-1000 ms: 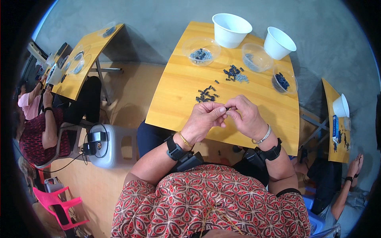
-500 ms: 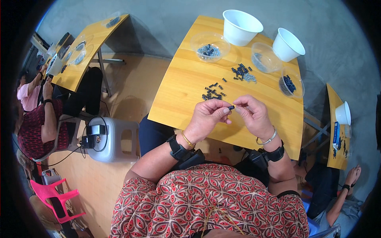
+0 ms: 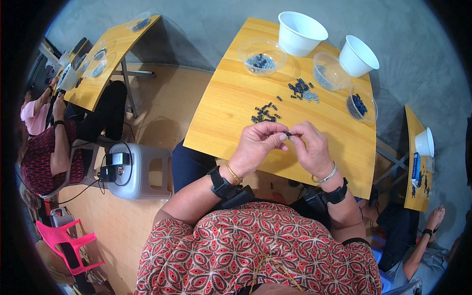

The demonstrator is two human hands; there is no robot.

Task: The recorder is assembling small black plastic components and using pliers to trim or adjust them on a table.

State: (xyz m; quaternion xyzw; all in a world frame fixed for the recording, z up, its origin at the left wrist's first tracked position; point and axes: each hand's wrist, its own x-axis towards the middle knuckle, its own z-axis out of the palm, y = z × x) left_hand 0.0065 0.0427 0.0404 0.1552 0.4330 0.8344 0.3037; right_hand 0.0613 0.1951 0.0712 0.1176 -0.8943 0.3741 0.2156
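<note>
Between my hands, over the near part of the wooden table (image 3: 221, 113), is a small black cylindrical piece (image 3: 287, 133). My left hand (image 3: 259, 142) pinches one end of it between thumb and forefinger. The fingertips of my right hand (image 3: 311, 145) close on its other end. Just beyond my left hand lies a loose pile of black pieces (image 3: 264, 113). Farther off sits a second pile of black pieces (image 3: 299, 87), beside a small heap of clear grey bits (image 3: 309, 96).
Clear bowls (image 3: 262, 57) (image 3: 332, 72) (image 3: 362, 103) hold small grey and black parts. Two white tubs (image 3: 302, 34) (image 3: 359, 56) stand at the far edge. At left are a grey stool (image 3: 140, 172), a pink chair (image 3: 66, 241) and people at another table (image 3: 110, 54); another person sits at right.
My right hand has moved left and slightly inward, and its fingertips now meet the black piece. My left hand stays nearly in place, still pinching it.
</note>
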